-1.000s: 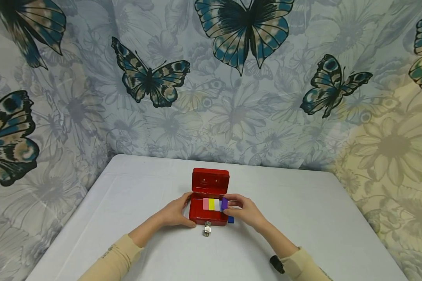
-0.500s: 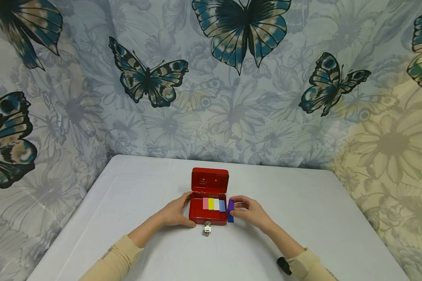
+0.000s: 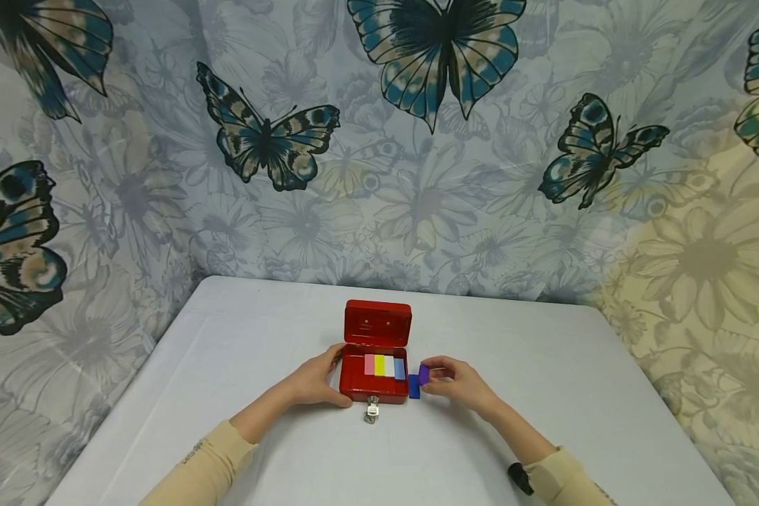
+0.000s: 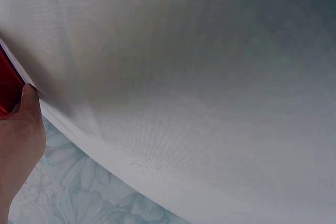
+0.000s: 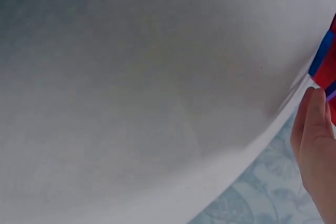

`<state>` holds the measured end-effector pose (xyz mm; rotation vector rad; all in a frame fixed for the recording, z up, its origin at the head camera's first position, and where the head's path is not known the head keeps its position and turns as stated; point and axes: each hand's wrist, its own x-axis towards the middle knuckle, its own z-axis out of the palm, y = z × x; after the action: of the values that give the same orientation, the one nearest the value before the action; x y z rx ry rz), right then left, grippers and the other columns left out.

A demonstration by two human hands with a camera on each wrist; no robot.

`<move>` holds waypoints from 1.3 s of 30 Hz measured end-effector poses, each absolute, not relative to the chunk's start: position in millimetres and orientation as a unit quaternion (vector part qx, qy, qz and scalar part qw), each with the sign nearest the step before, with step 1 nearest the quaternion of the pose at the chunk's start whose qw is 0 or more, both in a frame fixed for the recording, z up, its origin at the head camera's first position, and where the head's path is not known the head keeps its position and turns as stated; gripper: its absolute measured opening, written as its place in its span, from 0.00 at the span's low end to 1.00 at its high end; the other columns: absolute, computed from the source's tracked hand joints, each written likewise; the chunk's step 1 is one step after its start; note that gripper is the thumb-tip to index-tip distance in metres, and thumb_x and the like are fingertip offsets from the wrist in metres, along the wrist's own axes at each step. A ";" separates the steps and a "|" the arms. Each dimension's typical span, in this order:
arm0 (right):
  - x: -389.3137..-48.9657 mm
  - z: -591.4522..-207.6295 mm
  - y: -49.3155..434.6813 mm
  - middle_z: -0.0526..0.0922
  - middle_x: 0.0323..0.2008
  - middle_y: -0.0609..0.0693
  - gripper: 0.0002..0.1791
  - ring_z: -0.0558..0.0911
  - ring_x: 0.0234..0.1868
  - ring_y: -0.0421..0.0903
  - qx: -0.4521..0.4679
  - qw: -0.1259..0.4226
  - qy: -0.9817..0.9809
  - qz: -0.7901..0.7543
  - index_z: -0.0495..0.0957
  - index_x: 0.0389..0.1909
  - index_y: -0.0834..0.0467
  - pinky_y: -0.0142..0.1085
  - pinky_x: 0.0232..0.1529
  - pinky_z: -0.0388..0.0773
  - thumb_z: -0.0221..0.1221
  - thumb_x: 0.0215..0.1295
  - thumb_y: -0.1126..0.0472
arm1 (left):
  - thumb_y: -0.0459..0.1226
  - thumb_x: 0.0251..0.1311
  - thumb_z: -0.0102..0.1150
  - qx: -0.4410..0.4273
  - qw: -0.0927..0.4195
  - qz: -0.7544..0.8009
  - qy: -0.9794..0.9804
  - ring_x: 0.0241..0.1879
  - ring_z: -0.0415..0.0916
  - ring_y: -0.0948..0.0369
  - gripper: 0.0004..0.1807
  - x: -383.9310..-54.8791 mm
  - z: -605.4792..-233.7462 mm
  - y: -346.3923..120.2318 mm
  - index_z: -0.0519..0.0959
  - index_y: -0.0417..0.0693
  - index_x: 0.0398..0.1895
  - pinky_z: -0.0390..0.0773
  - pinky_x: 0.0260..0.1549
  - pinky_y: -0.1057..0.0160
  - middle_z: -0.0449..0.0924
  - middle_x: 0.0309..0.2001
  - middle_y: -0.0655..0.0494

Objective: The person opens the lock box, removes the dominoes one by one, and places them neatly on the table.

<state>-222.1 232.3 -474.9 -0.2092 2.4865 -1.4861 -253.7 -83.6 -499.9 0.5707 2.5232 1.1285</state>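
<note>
A small red metal box (image 3: 349, 383) stands on the table with its lid (image 3: 377, 325) raised. Inside it, pink, yellow, white and light blue blocks (image 3: 379, 365) lie side by side toward the right. My left hand (image 3: 313, 379) grips the box's left side, fingers at the back and thumb at the front corner. Just right of the box, my right hand (image 3: 462, 385) pinches a purple block (image 3: 424, 374) between thumb and fingers. A dark blue block (image 3: 414, 386) stands against the box's right side, close to the purple one. Both wrist views show only part of each hand.
A silver padlock-like clasp (image 3: 372, 410) hangs at the box's front. White cloth covers the table (image 3: 278, 316), with butterfly-patterned fabric (image 3: 417, 211) behind it. A black object (image 3: 520, 478) sits at the right sleeve.
My right hand has moved right with the purple block, from over the box's right end to outside it. The light blue and dark blue blocks now show more fully. My left hand stays put.
</note>
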 end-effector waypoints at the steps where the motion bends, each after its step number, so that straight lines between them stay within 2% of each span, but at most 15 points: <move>1: -222.4 -475.5 233.2 0.80 0.51 0.57 0.26 0.78 0.51 0.53 -0.071 0.119 0.852 -0.505 0.75 0.57 0.65 0.43 0.50 0.81 0.67 0.59 0.61 | 0.45 0.39 0.79 0.198 0.159 0.394 0.883 0.67 0.64 0.49 0.58 -253.8 -500.1 -83.5 0.55 0.45 0.73 0.70 0.61 0.49 0.63 0.70 0.46; 13: -227.2 -484.9 245.2 0.81 0.46 0.51 0.25 0.78 0.48 0.50 -0.092 0.119 0.880 -0.450 0.78 0.54 0.61 0.44 0.51 0.80 0.70 0.55 0.59 | 0.45 0.39 0.79 0.197 0.158 0.393 0.884 0.67 0.64 0.50 0.58 -254.3 -501.2 -84.0 0.55 0.46 0.73 0.69 0.62 0.50 0.63 0.70 0.47; 23: -227.7 -485.5 245.5 0.80 0.43 0.52 0.25 0.79 0.45 0.49 -0.147 0.096 0.893 -0.415 0.77 0.53 0.65 0.37 0.46 0.82 0.71 0.53 0.64 | 0.45 0.40 0.79 0.204 0.157 0.396 0.881 0.67 0.64 0.49 0.58 -252.7 -497.3 -83.2 0.55 0.43 0.73 0.68 0.63 0.50 0.63 0.70 0.46; 39: -229.2 -489.8 242.6 0.79 0.44 0.50 0.22 0.77 0.44 0.47 -0.184 0.072 0.912 -0.360 0.79 0.51 0.62 0.37 0.48 0.81 0.70 0.53 0.67 | 0.46 0.40 0.79 0.196 0.161 0.396 0.883 0.67 0.64 0.49 0.58 -252.0 -495.9 -83.4 0.54 0.44 0.74 0.68 0.63 0.50 0.63 0.70 0.47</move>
<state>-229.2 242.6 -489.8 -0.5535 2.7401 -1.0806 -252.0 -83.4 -495.9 0.5592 2.5204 1.1293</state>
